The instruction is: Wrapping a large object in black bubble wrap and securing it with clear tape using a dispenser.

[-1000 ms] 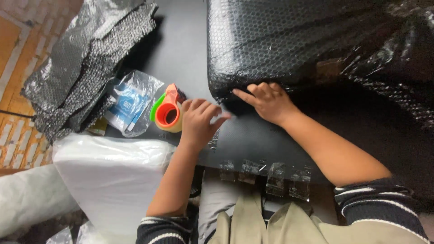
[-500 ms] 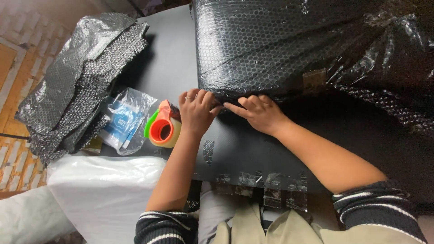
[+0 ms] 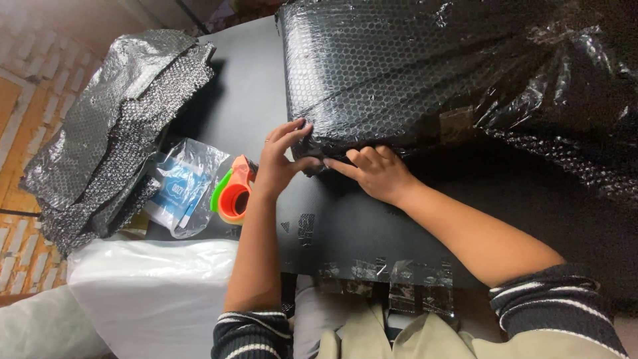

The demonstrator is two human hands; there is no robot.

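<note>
Both hands have slid right along the parcel's lower-left corner. Left hand open, fingers pressing black bubble-wrapped parcel, frame centre; right hand flat on its lower edge. Tape dispenser lies lower left, nearer left hand.

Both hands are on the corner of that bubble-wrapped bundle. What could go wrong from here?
1. The left hand and right hand only press on the near corner of the black bubble-wrapped bundle; the wrap there could spring loose if they let go.
2. The tape dispenser lies right by the left wrist and could get knocked toward the table edge.
3. The tape strips hanging off the front edge may stick to a sleeve.
</note>
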